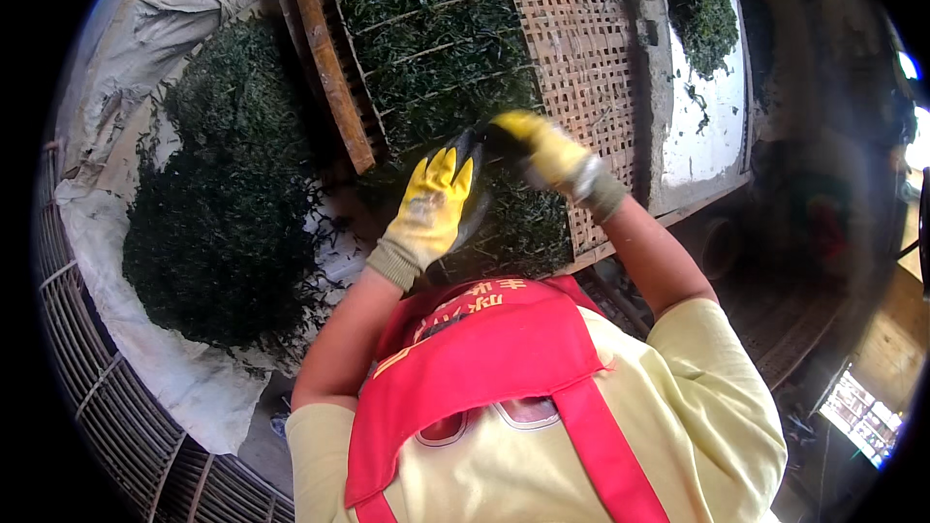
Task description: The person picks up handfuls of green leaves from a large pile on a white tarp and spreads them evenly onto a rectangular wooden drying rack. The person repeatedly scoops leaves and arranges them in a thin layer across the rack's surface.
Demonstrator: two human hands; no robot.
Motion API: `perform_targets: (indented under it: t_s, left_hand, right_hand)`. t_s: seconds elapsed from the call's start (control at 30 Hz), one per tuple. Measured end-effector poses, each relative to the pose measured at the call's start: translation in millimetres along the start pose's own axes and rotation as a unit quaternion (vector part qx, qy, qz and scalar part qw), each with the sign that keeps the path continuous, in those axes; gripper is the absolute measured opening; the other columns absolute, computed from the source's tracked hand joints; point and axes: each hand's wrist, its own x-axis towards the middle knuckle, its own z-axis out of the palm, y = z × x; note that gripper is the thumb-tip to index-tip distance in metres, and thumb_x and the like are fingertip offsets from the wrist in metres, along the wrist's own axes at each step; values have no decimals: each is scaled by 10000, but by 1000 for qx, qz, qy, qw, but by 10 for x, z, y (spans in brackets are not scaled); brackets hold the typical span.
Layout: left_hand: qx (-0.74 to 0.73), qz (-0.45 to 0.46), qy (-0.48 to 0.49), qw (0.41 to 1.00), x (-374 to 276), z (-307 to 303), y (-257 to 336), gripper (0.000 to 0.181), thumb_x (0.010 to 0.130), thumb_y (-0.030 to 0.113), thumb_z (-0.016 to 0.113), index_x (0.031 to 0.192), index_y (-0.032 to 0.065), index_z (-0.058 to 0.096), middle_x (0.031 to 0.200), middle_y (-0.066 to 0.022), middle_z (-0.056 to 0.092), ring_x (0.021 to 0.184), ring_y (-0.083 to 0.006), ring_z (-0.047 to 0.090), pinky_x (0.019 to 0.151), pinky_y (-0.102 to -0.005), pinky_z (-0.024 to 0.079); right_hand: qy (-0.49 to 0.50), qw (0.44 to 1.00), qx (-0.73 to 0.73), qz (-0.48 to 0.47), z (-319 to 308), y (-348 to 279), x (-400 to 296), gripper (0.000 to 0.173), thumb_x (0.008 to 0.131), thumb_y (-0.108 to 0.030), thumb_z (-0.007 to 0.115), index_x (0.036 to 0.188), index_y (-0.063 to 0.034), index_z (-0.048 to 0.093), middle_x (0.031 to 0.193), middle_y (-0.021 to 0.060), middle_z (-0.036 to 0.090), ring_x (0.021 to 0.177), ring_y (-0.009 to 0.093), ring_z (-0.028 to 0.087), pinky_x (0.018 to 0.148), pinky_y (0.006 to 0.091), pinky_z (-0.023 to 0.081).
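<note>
My left hand [436, 203], in a yellow and black work glove, is held over a layer of dark green shredded leaves [443, 36] with its fingers stretched forward. Its palm is turned from view. To its right is my right hand [545, 149], gloved the same way, blurred and bent inward so that the fingertips come close to the left ones. Whether leaves are caught between the gloves cannot be made out. The leaf layer is spread in a long strip crossed by thin pale ribs, over a woven bamboo mat [574, 36] whose bare part shows on the right.
A large heap of dark leaves [218, 232] lies on white sheeting [131, 305] at left. A brown bar [327, 65] runs between heap and strip. More leaves [697, 7] rest on a white board [697, 152] at right. Stacked slatted racks [94, 392] line the lower left.
</note>
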Motion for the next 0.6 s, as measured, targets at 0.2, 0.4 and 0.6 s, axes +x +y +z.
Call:
perform_targets:
  t_s: [0.2, 0.4, 0.6]
  left_hand:
    - [23, 19, -54, 998, 100, 168, -87, 621, 839, 397, 544, 1299, -10, 454, 1446, -155, 348, 1261, -336, 402, 1031, -448, 340]
    - [-213, -35, 127, 968, -90, -103, -69, 420, 809, 163, 585, 1199, 15, 542, 1302, -187, 488, 1154, -353, 506, 953, -393, 432]
    - [-205, -193, 22, 959, -866, -320, -360, 406, 748, -12, 506, 1147, 4, 575, 1212, -199, 545, 1110, -376, 528, 955, -384, 441]
  right_hand:
    - [49, 915, -387, 98, -304, 81, -457, 526, 731, -16, 613, 1246, -69, 522, 1266, 218, 512, 1173, 344, 502, 971, 413, 422]
    - [13, 978, -203, -41, -152, -209, -285, 447, 720, 0, 526, 1160, -63, 565, 1137, 201, 572, 1077, 356, 533, 903, 409, 449]
    - [-78, 968, -233, -57, 118, -526, 92, 591, 683, 5, 539, 1269, -58, 504, 1267, 203, 512, 1152, 357, 499, 977, 377, 419]
